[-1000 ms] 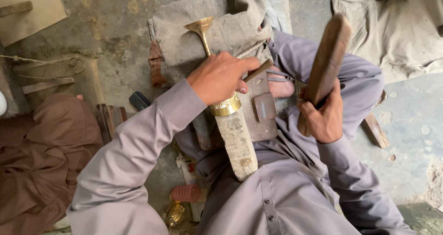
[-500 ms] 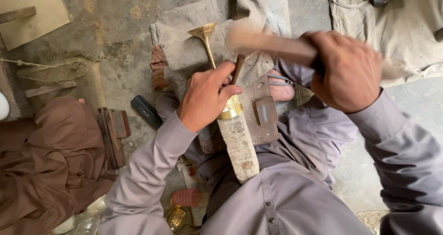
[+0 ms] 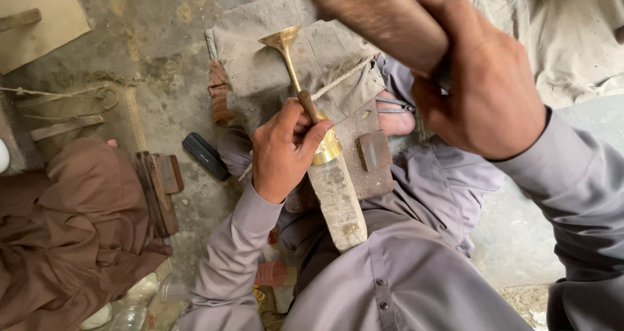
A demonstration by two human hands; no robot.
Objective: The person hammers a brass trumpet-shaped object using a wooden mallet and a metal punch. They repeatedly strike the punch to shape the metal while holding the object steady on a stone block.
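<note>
My left hand (image 3: 284, 150) grips a brass piece (image 3: 327, 147) seated on the upper end of a worn wooden block (image 3: 337, 202) that rests across my lap. A thin brass stem with a flared cup (image 3: 284, 43) sticks up from it, away from me. My right hand (image 3: 482, 87) is raised high and close to the camera, shut on a thick wooden mallet handle (image 3: 370, 14). The mallet's head is out of frame.
A dusty cloth (image 3: 260, 64) covers the floor ahead, crossed by a cord (image 3: 344, 77). A small metal plate (image 3: 374, 150) sits on a brown board. A black bar (image 3: 205, 155) and wooden pieces (image 3: 159, 188) lie left. Another person's brown garment (image 3: 58, 240) fills the lower left.
My right hand has swung the mallet up and toward the camera. My left hand shifted its grip slightly on the brass piece, and more of the stem shows.
</note>
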